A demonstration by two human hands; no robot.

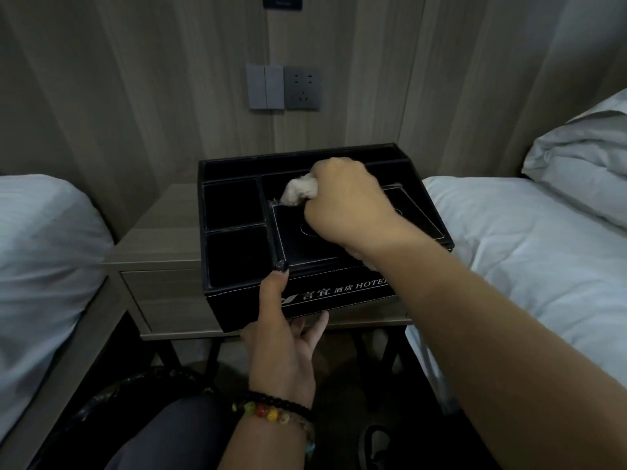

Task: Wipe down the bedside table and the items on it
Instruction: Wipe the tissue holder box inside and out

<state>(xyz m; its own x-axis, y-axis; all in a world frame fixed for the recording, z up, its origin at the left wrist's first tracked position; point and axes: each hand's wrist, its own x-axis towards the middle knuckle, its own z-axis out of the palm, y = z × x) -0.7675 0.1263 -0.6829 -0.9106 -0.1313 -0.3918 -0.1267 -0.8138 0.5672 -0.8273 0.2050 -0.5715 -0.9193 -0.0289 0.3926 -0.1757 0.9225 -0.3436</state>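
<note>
A black leather hotel organiser box (237, 300) with several compartments sits over the front edge of the wooden bedside table (159, 239). My left hand (285, 337) grips the box's front wall, thumb over the rim and fingers under the base. My right hand (342, 201) is fisted round a crumpled beige cloth (300, 193) and holds it on the box's flat lid panel near the middle compartment.
A bed with white sheets (40, 259) lies to the left, and another bed (529, 252) with a pillow (583, 164) to the right. Wall switches and a socket (283, 87) are above the table. A bin with a black liner (135, 395) stands below.
</note>
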